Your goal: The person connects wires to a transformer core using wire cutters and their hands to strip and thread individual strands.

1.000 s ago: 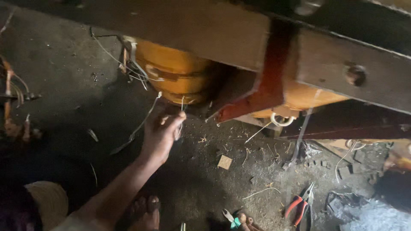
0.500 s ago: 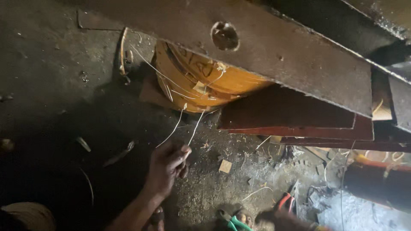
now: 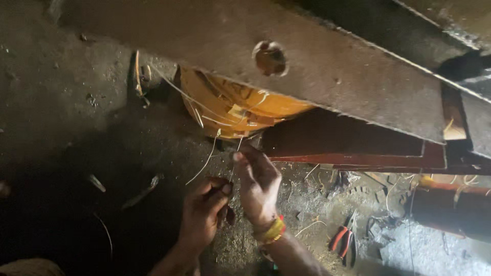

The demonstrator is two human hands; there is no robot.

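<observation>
An orange-yellow wound coil [image 3: 230,110] sits under a heavy grey metal beam [image 3: 332,87], with thin pale strands [image 3: 207,158] hanging from it. My left hand [image 3: 204,209] is just below the coil, its thumb and fingers pinched shut on a thin strand. My right hand [image 3: 258,186], with a yellow and red band on the wrist, is beside it. Its fingertips are raised to the coil's lower edge and pinch the same kind of strand. The two hands nearly touch.
The beam has a round hole [image 3: 270,57]. A red steel frame [image 3: 358,159] runs to the right under it. Red-handled pliers [image 3: 345,237] lie on the dirty floor at the lower right, near a second dark orange roll [image 3: 450,204]. Scraps litter the ground.
My right hand has come up from the lower right and joined the left hand under the coil. The left hand stays pinched on the strand, slightly lower in view.
</observation>
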